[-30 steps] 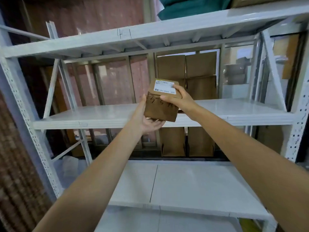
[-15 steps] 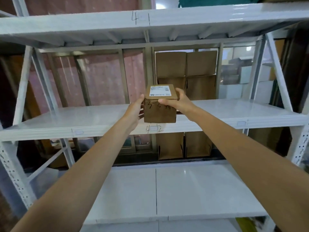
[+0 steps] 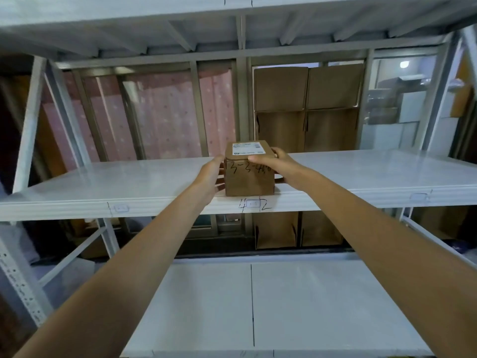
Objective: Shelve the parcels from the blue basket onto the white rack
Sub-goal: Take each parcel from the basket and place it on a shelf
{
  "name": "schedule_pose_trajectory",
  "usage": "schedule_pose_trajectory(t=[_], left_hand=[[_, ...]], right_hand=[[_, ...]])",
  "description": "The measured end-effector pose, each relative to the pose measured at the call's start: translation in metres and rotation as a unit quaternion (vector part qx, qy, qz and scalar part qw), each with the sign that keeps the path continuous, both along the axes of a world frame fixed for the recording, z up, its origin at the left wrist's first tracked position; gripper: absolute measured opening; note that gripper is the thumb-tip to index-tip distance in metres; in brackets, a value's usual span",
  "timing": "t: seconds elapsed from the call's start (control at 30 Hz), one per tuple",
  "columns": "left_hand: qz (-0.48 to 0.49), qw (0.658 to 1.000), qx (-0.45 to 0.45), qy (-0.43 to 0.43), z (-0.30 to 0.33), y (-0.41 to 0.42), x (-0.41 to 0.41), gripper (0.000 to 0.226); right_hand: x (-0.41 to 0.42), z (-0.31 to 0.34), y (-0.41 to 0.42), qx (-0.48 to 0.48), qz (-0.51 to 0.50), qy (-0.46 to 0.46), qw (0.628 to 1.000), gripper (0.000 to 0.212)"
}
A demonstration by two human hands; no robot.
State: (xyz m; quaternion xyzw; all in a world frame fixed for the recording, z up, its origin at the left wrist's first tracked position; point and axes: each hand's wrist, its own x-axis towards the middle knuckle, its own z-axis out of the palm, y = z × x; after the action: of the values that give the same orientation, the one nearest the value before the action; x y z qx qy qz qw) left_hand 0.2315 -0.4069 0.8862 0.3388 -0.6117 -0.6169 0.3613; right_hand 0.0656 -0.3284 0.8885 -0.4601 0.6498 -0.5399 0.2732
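Plainly, the white rack [image 3: 154, 184] is filling most of the view: painted metal shelves with smooth, faintly glossy decks, ribbed undersides and slanted braces at the sides. Its middle shelf is carrying handwritten marks on the front lip, a "4" and a "2" either side of a small clip. Behind the rack, tall brown cardboard cartons [image 3: 307, 104] are standing in a block, matte and flat-sided, next to a pink dotted curtain [image 3: 165, 120] hanging in soft folds.

Sitting at the front edge of the middle shelf, just above those marks, is the parcel [image 3: 249, 174], a small, nearly cubic box of plain brown cardboard. A white printed label is lying flat on its top, and black marker digits are running across its front face, partly hidden by a thumb.

Both bare arms are reaching up to it. The left hand [image 3: 210, 177] is pressing against the parcel's left side with fingers mostly straight. The right hand [image 3: 277, 165] is gripping the right side, thumb curling over the front top edge and fingers wrapping behind.
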Motion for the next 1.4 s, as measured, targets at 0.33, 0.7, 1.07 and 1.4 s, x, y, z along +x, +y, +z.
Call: schedule_pose_trajectory(t=[0.33, 0.7, 1.07, 1.4], left_hand=[[-0.05, 0.999, -0.001, -0.015, -0.007, -0.015, 0.007, 0.027], [0.024, 0.992, -0.117, -0.047, -0.017, -0.02, 0.024, 0.038], [0.089, 0.93, -0.355, -0.038, -0.086, 0.066, 0.018, 0.01], [-0.143, 0.94, -0.215, -0.223, -0.119, 0.241, -0.075, 0.021]], right_hand=[[0.005, -0.011, -0.01, 0.01, -0.029, -0.01, 0.999, 0.094], [0.024, -0.02, 0.014, -0.07, -0.189, -0.002, 0.979, 0.072], [0.002, -0.095, 0.126, -0.068, -0.293, -0.004, 0.954, 0.04], [-0.05, -0.153, 0.331, 0.144, -0.229, 0.058, 0.961, 0.071]])
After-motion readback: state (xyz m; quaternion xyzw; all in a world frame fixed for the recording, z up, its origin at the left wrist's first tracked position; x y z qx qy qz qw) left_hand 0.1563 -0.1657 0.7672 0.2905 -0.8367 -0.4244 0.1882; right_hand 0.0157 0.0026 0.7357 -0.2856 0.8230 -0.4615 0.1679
